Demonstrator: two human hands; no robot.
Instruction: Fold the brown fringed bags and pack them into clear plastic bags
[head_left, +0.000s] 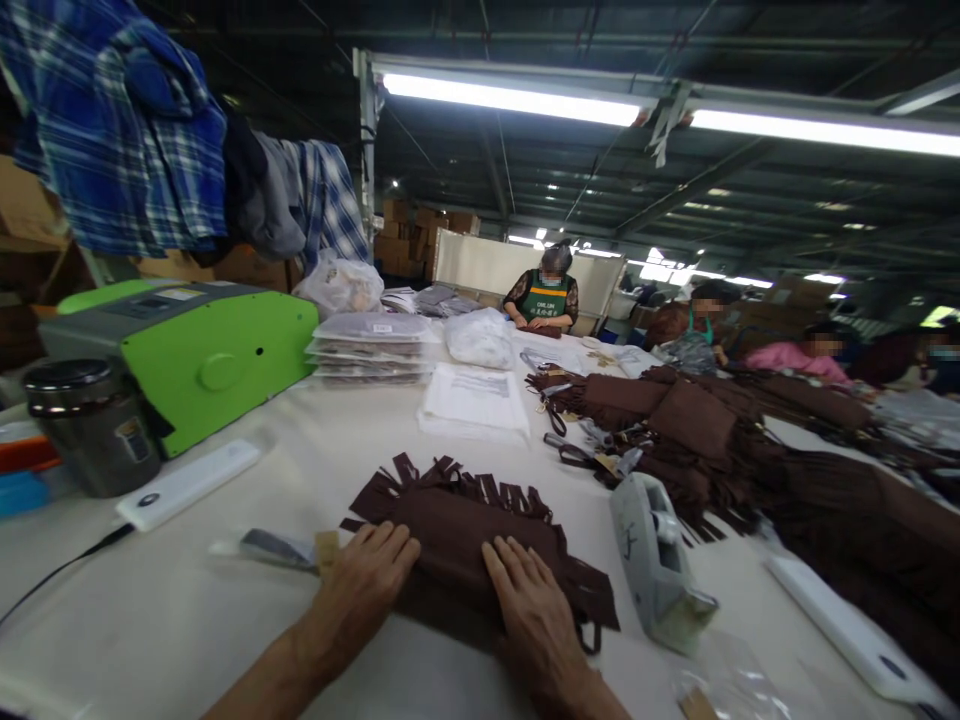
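A dark brown fringed bag [457,530], seemingly of soft suede-like material, lies on the white table in front of me. Its fringe strips fan out along the far edge and at the right end, where a small strap loop also shows. My left hand [371,570] rests on the bag's left end, fingers laid over it and slightly bent, thumb hidden. Flat on the right part of the bag is my right hand [532,600], its fingers stretched out. A tan tag [327,550] and a grey plastic-wrapped piece [277,548] stick out beside my left hand.
A tape dispenser [652,560] stands right of the bag, near a pile of brown fringed bags [690,425]. White sheets [474,400] and packed bags [367,350] lie beyond. At left are a green machine [225,350], a dark flask [94,430] and a white device [191,485]. Several people sit farther back.
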